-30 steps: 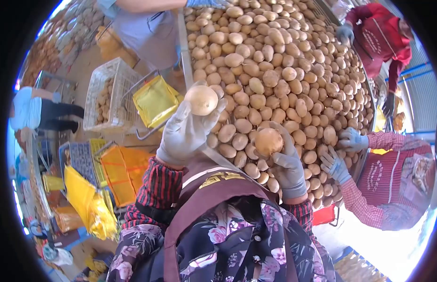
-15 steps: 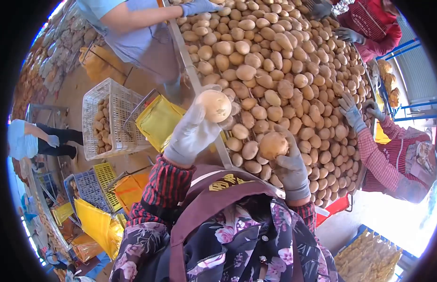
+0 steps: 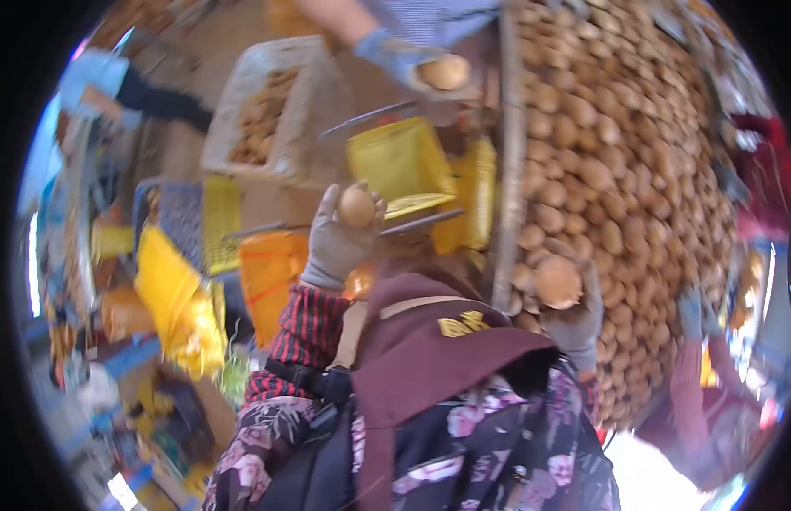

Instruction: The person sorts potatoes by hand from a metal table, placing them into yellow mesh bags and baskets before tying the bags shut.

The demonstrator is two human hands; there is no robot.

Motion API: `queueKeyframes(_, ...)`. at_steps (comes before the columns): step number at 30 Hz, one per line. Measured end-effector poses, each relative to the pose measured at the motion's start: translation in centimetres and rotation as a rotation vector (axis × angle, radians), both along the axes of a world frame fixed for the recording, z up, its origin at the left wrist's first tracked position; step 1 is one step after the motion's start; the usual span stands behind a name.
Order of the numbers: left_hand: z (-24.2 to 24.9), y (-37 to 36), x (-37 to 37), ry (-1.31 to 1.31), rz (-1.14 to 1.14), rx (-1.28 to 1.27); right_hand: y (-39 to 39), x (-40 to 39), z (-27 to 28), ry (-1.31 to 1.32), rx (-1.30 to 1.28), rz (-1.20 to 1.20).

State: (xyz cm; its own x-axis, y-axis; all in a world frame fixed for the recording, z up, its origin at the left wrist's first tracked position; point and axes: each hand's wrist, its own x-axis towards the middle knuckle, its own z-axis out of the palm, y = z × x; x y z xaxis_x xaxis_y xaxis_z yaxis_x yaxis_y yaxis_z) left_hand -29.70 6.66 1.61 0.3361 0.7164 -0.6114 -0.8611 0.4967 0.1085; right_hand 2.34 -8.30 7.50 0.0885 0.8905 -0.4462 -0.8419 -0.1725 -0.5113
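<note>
My left hand (image 3: 337, 249), in a grey glove, is closed around a round brown potato (image 3: 357, 207). It is held out to the left, off the sorting table and close to a yellow bag (image 3: 401, 166). My right hand (image 3: 578, 327), gloved too, grips another potato (image 3: 558, 283) over the near edge of the heap. The heap of potatoes (image 3: 613, 175) covers the table, which has a pale raised rim (image 3: 507, 170). The whole view is somewhat blurred.
A co-worker's blue-gloved hand (image 3: 390, 56) holds a potato at the top. A white crate (image 3: 315, 106) with potatoes stands left, near a blue crate (image 3: 170, 221) and an orange bag (image 3: 272, 277). Another person's sleeve (image 3: 690, 387) reaches in from the right.
The view has swung left. My left hand with its potato has moved from beside the table rim out over the bags. My right hand still holds its potato above the heap.
</note>
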Motion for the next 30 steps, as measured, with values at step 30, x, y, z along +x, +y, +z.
queueKeyframes(30, 6.9, -6.7, 19.3, -0.126, -0.958, 0.477, -0.5, 0.7, 4.8, -1.509, 0.137, 0.009)
